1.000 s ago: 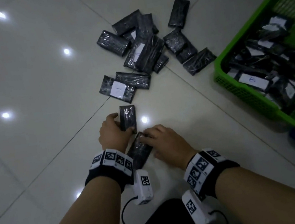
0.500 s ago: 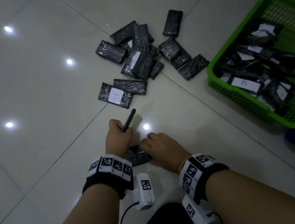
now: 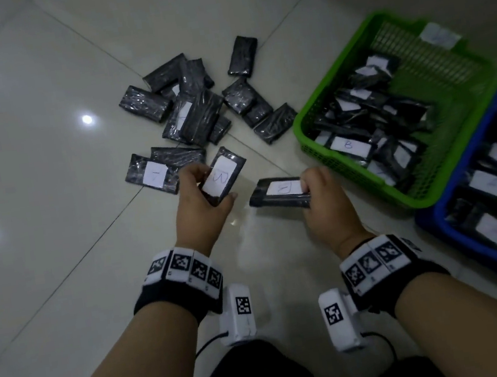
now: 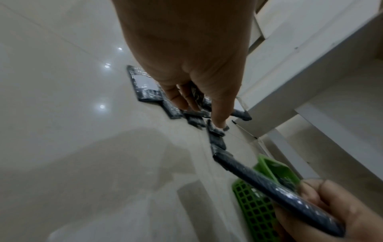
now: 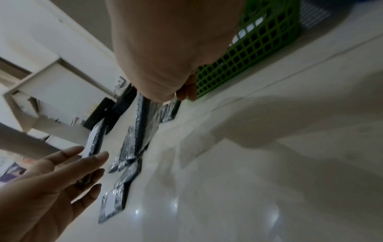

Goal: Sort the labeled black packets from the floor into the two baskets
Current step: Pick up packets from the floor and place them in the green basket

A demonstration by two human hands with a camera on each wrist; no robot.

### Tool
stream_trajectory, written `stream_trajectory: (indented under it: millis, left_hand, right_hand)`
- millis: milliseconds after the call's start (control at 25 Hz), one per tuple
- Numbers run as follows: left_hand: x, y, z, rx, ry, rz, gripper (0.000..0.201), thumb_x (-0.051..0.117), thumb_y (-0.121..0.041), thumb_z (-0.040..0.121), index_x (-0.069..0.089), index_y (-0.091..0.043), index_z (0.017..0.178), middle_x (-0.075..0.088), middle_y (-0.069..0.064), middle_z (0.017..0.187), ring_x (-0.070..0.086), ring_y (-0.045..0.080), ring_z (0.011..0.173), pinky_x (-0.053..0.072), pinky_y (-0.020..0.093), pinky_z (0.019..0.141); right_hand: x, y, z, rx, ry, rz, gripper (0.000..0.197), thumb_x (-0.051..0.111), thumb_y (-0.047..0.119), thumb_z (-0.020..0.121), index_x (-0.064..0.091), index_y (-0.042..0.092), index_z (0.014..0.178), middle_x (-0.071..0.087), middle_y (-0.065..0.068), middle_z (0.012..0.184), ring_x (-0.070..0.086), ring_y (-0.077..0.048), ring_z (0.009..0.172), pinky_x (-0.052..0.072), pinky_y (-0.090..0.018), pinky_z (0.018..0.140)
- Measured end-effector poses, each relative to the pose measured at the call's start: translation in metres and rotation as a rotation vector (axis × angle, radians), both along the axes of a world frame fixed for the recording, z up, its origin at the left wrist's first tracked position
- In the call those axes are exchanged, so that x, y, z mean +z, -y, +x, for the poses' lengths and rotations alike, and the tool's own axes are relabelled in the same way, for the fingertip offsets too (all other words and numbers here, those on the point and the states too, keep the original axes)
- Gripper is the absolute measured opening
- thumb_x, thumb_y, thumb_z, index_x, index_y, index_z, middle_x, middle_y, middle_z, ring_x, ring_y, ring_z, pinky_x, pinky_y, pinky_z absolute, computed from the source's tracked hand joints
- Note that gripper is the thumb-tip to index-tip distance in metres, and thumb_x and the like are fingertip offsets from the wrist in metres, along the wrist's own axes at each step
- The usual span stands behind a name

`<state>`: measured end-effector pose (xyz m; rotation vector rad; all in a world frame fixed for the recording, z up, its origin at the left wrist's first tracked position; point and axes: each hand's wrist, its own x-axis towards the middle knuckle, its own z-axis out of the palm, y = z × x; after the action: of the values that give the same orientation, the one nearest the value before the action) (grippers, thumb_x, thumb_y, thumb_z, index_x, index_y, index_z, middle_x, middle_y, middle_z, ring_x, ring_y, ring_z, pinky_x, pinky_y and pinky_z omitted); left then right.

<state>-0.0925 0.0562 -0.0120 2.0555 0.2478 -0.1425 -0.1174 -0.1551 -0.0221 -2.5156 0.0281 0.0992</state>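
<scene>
Two packets are held clear of the floor, one per hand, both labels turned up to the head camera; the left hand (image 3: pixel 201 201) is curled round a packet marked B (image 3: pixel 223 176), thumb on the near edge and fingers behind, its long axis running near-left to far-right and tilted up; the right hand (image 3: pixel 322 197) is clamped on the right end of a second packet (image 3: pixel 280 193), long axis lying left to right, nearly level, its label letter blurred and not read with certainty.

A green basket (image 3: pixel 308 148) is seen just right of the right hand, touching a blue basket (image 3: pixel 431 226) set at the near right; a packet labelled B (image 3: pixel 349 145) lies near the green basket's near-left corner, so green is judged the B bin; labels in the blue one are too smeared to read.

The turning relation: both baskets lie to the right, and the right hand is the nearer to each; the left hand's B packet is judged to need carrying rightward over the other hand's packet to reach green.

Over a dozen unsorted packets (image 3: pixel 198 115) are left in a loose pile on the tiled floor (image 3: pixel 48 184), far of both hands, several overlapping, mostly label-down.
</scene>
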Motion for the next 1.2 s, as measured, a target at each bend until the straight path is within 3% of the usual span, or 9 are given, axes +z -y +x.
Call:
stream_trajectory:
  millis: [120, 320, 440, 560, 680, 800, 920, 1080, 1200]
  left_hand:
    - [0.022, 0.037, 0.007, -0.092, 0.056, -0.036, 0.062, 0.078, -0.013, 0.072, 0.043, -0.027, 0.123, 0.053, -0.015, 0.108, 0.057, 0.001, 0.079, 0.046, 0.008, 0.066]
    - [0.034, 0.098, 0.016, -0.168, 0.155, -0.004, 0.058, 0.077, -0.018, 0.072, 0.049, -0.025, 0.122, 0.057, -0.011, 0.114, 0.056, 0.007, 0.092, 0.042, 0.007, 0.068]
    - [0.033, 0.14, 0.018, -0.248, 0.212, 0.064, 0.055, 0.076, -0.02, 0.072, 0.051, -0.024, 0.121, 0.058, -0.007, 0.114, 0.055, 0.013, 0.093, 0.041, 0.011, 0.071]
    - [0.023, 0.18, 0.019, -0.296, 0.267, 0.187, 0.058, 0.079, -0.025, 0.07, 0.055, -0.02, 0.123, 0.048, 0.001, 0.116, 0.047, 0.019, 0.107, 0.041, 0.016, 0.089]
    - [0.013, 0.212, 0.025, -0.302, 0.242, 0.393, 0.061, 0.077, -0.034, 0.069, 0.055, -0.025, 0.125, 0.046, 0.005, 0.117, 0.043, 0.025, 0.111, 0.04, 0.036, 0.095]
    - [0.005, 0.224, 0.034, -0.37, 0.202, 0.522, 0.06, 0.073, -0.027, 0.071, 0.053, -0.029, 0.128, 0.045, 0.003, 0.124, 0.039, 0.027, 0.114, 0.033, 0.036, 0.094]
    - [-0.002, 0.225, 0.047, -0.424, 0.184, 0.586, 0.057, 0.068, -0.022, 0.073, 0.053, -0.031, 0.128, 0.043, 0.004, 0.13, 0.038, 0.03, 0.117, 0.031, 0.038, 0.098]
    - [0.0, 0.217, 0.061, -0.526, 0.016, 0.584, 0.061, 0.072, -0.041, 0.073, 0.051, -0.038, 0.13, 0.035, 0.002, 0.132, 0.029, 0.027, 0.123, 0.025, 0.036, 0.105]
    - [0.011, 0.2, 0.059, -0.553, 0.025, 0.528, 0.059, 0.072, -0.043, 0.074, 0.054, -0.033, 0.13, 0.038, 0.004, 0.132, 0.028, 0.026, 0.126, 0.024, 0.036, 0.107]
  right_hand:
    - [0.021, 0.033, -0.006, -0.12, 0.116, 0.117, 0.035, 0.066, -0.008, 0.069, 0.042, 0.011, 0.086, 0.037, -0.008, 0.1, 0.04, -0.012, 0.085, 0.031, 0.0, 0.072]
    - [0.044, 0.088, -0.018, -0.2, 0.304, 0.191, 0.046, 0.078, 0.006, 0.066, 0.035, 0.013, 0.082, 0.033, -0.006, 0.096, 0.032, -0.007, 0.079, 0.031, -0.001, 0.075]
    - [0.048, 0.128, -0.028, -0.273, 0.306, 0.139, 0.038, 0.075, 0.011, 0.067, 0.04, 0.007, 0.083, 0.035, -0.003, 0.097, 0.039, -0.015, 0.084, 0.035, -0.014, 0.075]
    - [0.043, 0.167, -0.031, -0.361, 0.235, 0.009, 0.037, 0.075, 0.02, 0.069, 0.044, 0.01, 0.086, 0.039, 0.001, 0.097, 0.042, -0.021, 0.09, 0.036, -0.026, 0.077]
    - [0.034, 0.196, -0.017, -0.45, 0.146, -0.101, 0.038, 0.077, 0.029, 0.07, 0.044, 0.015, 0.084, 0.045, 0.001, 0.092, 0.04, -0.023, 0.09, 0.037, -0.034, 0.078]
    - [0.025, 0.202, 0.008, -0.412, 0.081, -0.136, 0.037, 0.076, 0.034, 0.072, 0.044, 0.021, 0.083, 0.05, 0.005, 0.092, 0.041, -0.022, 0.094, 0.036, -0.034, 0.08]
    - [0.014, 0.195, 0.026, -0.327, 0.006, -0.245, 0.033, 0.072, 0.036, 0.075, 0.052, 0.029, 0.1, 0.057, 0.003, 0.107, 0.043, -0.024, 0.108, 0.032, -0.036, 0.091]
    - [0.003, 0.187, 0.028, -0.276, -0.077, -0.371, 0.034, 0.066, 0.037, 0.079, 0.056, 0.034, 0.111, 0.06, 0.0, 0.113, 0.046, -0.025, 0.112, 0.027, -0.039, 0.1]
    - [0.01, 0.178, 0.022, -0.328, -0.076, -0.284, 0.035, 0.063, 0.028, 0.082, 0.061, 0.029, 0.116, 0.059, -0.003, 0.119, 0.045, -0.026, 0.116, 0.029, -0.043, 0.105]
